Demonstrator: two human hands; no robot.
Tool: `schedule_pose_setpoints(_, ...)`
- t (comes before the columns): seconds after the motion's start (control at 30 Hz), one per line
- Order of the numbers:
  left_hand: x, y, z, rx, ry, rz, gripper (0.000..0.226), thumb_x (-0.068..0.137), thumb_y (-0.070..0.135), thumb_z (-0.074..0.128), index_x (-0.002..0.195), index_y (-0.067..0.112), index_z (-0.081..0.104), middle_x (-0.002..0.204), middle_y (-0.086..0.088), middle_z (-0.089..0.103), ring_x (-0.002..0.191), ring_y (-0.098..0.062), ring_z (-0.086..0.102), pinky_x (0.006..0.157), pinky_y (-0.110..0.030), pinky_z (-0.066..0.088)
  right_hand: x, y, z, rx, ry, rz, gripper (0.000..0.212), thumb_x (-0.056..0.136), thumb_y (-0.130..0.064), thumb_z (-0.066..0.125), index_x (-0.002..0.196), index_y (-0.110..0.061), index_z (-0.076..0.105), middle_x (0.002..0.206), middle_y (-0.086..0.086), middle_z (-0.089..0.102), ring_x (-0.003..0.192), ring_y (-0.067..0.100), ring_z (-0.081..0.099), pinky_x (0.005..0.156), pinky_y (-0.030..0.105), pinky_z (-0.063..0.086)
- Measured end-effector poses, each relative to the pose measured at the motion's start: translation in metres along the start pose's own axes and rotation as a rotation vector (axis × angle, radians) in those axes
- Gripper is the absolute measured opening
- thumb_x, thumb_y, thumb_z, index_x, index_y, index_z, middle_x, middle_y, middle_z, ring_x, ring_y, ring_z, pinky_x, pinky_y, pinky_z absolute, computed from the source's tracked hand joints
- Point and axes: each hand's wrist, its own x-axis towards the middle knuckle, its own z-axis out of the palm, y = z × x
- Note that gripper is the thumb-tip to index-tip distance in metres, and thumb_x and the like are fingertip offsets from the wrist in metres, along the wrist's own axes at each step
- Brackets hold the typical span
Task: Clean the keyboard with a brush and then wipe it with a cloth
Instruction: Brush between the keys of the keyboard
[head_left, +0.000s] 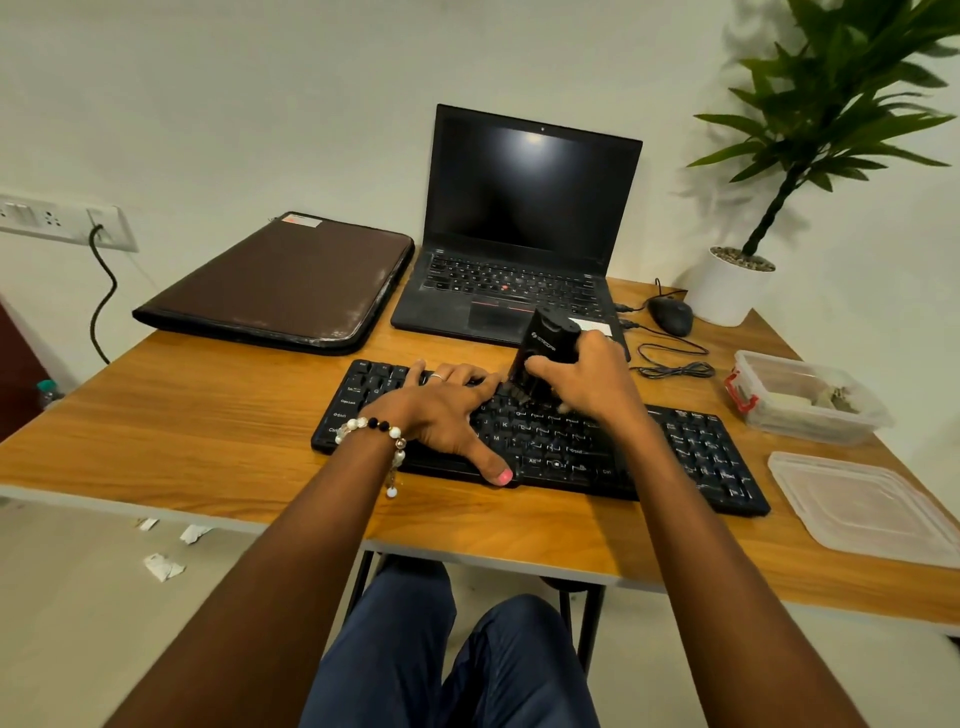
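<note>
A black keyboard (691, 452) lies across the wooden desk (208, 431) in front of me. My left hand (441, 410) rests flat on its left half, fingers spread over the keys and thumb at the front edge. My right hand (587, 379) grips a black brush tool (545, 343) held upright, its dark bristles touching the keys near the keyboard's upper middle. No cloth shows as such; a clear plastic box (802, 397) at the right holds some pale contents that I cannot identify.
An open black laptop (524, 234) stands behind the keyboard, a brown laptop sleeve (280, 280) to its left. A mouse (671, 315) with coiled cable, a potted plant (735, 286) and the box's loose lid (862, 504) lie at the right. Paper scraps (163, 566) litter the floor.
</note>
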Motion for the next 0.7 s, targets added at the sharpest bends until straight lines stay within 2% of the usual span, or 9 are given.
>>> schedule_pose_setpoints(0.1,0.001,-0.001,0.001,0.002,0.001,0.004,0.129,0.058,0.077,0.067,0.153,0.032,-0.008,0.159,0.011,0.000,0.147,-0.020,-0.007,0.112,-0.056,-0.020,-0.001,0.006,-0.021,-0.181,-0.042,-0.003,0.036,0.080,-0.033,0.072,0.102,-0.009,0.058,0.088,0.003,0.063,0.076,0.020,0.064,0.059,0.029,0.053)
schedule_pose_setpoints(0.2,0.002,-0.002,0.001,-0.002,0.003,0.006,0.129,0.058,0.077,0.067,0.153,0.032,-0.008,0.159,0.011,-0.001,0.147,-0.020,-0.007,0.112,-0.056,-0.021,-0.003,0.004,-0.034,-0.401,0.000,-0.054,0.040,0.079,-0.032,0.072,0.106,-0.006,0.058,0.092,0.004,0.059,0.084,0.020,0.055,0.061,0.027,0.043)
schedule_pose_setpoints(0.27,0.001,-0.001,0.001,-0.003,0.005,0.006,0.129,0.058,0.077,0.067,0.153,0.032,-0.008,0.159,0.011,0.000,0.147,-0.020,-0.007,0.112,-0.056,-0.020,-0.004,0.006,-0.034,-0.295,0.016,-0.061,0.039,0.079,-0.029,0.073,0.108,-0.006,0.059,0.095,0.006,0.062,0.086,0.020,0.058,0.065,0.031,0.050)
schedule_pose_setpoints(0.33,0.001,-0.001,0.001,-0.003,0.004,0.007,0.128,0.058,0.077,0.067,0.153,0.033,-0.008,0.159,0.011,0.000,0.147,-0.020,-0.008,0.112,-0.056,-0.020,-0.009,0.010,-0.028,-0.036,-0.037,-0.039,0.040,0.078,-0.024,0.075,0.112,-0.008,0.060,0.101,0.007,0.067,0.087,0.021,0.065,0.073,0.038,0.058)
schedule_pose_setpoints(0.4,0.001,-0.001,0.001,-0.002,0.008,0.011,0.128,0.058,0.077,0.067,0.153,0.033,-0.008,0.159,0.011,0.000,0.147,-0.019,-0.008,0.112,-0.057,-0.020,-0.015,0.015,-0.023,0.113,-0.095,-0.015,0.039,0.079,-0.020,0.075,0.113,-0.011,0.060,0.103,0.006,0.068,0.083,0.019,0.068,0.074,0.038,0.060)
schedule_pose_setpoints(0.47,0.001,-0.001,0.001,-0.009,0.010,0.012,0.128,0.058,0.077,0.067,0.153,0.032,-0.007,0.158,0.012,0.000,0.147,-0.019,-0.008,0.112,-0.057,-0.020,-0.017,0.021,-0.025,0.154,-0.112,0.017,0.040,0.079,-0.019,0.075,0.114,-0.010,0.058,0.104,0.006,0.067,0.083,0.017,0.068,0.073,0.036,0.060)
schedule_pose_setpoints(0.57,0.001,-0.002,0.002,-0.011,0.010,0.013,0.129,0.058,0.077,0.067,0.153,0.032,-0.007,0.158,0.013,0.000,0.147,-0.019,-0.008,0.111,-0.057,-0.020,-0.014,0.020,-0.036,-0.093,-0.136,-0.005,0.045,0.078,-0.022,0.075,0.117,-0.007,0.057,0.106,0.007,0.064,0.088,0.018,0.063,0.064,0.024,0.053)
schedule_pose_setpoints(0.63,0.001,-0.002,0.002,-0.008,0.009,0.013,0.129,0.057,0.077,0.067,0.153,0.032,-0.007,0.158,0.013,0.000,0.147,-0.020,-0.008,0.112,-0.058,-0.019,-0.011,0.011,-0.037,-0.303,-0.102,-0.072,0.047,0.077,-0.024,0.076,0.117,-0.007,0.056,0.107,0.006,0.062,0.091,0.020,0.059,0.066,0.025,0.051)
schedule_pose_setpoints(0.7,0.002,-0.002,0.001,-0.005,0.006,0.012,0.130,0.057,0.077,0.067,0.152,0.032,-0.008,0.159,0.012,-0.001,0.147,-0.020,-0.008,0.112,-0.058,-0.019,-0.013,-0.002,-0.031,-0.299,-0.065,-0.118,0.046,0.077,-0.024,0.076,0.116,-0.007,0.057,0.104,0.005,0.061,0.092,0.019,0.057,0.069,0.028,0.052)
